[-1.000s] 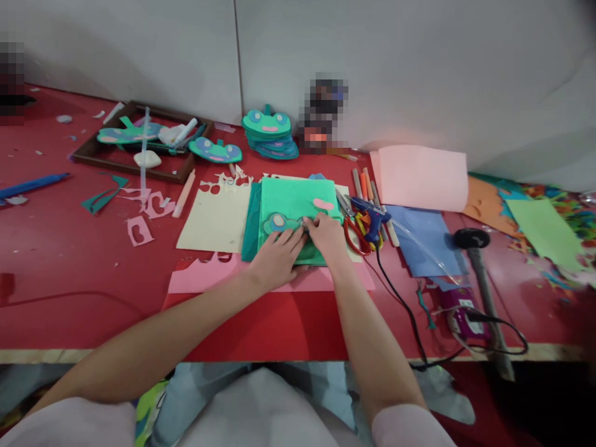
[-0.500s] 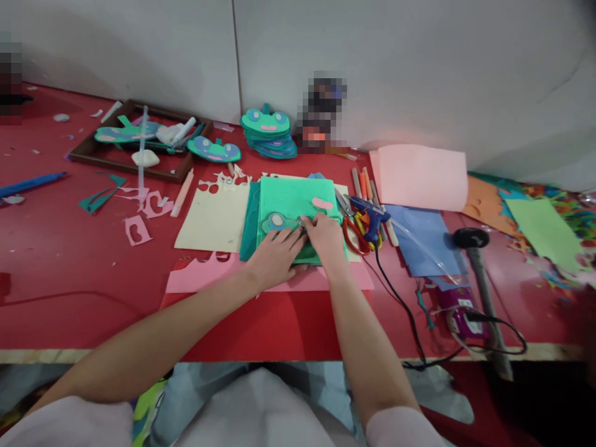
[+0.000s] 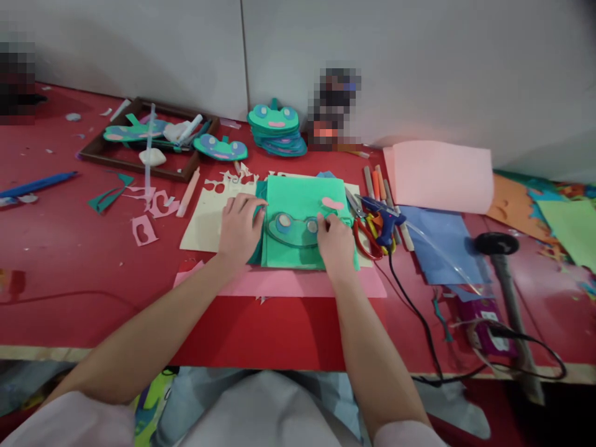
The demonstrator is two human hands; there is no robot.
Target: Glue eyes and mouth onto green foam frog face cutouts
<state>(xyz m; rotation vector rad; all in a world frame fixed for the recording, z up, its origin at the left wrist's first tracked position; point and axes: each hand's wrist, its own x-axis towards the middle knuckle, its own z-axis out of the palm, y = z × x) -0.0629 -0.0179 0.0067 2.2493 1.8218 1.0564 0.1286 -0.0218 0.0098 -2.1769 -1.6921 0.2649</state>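
Counting one green frog face (image 3: 297, 235) with two eyes (image 3: 283, 223), flat on a green sheet (image 3: 305, 194), plus one pink mouth-shaped piece (image 3: 332, 203), one blue glue gun (image 3: 386, 225) and one black-headed mallet (image 3: 511, 302). Laid out on a red bench (image 3: 279, 338) against a grey wall (image 3: 186, 49). Reaching forward, with left grip (image 3: 238, 230) curled at the sheet's left edge, right grip (image 3: 337, 239) at the right eye; cannot tell either grip's closure

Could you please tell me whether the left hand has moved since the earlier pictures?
Yes: judged against the green sheet, the left hand has shifted left and slightly farther from the body, from over the sheet to its left edge.
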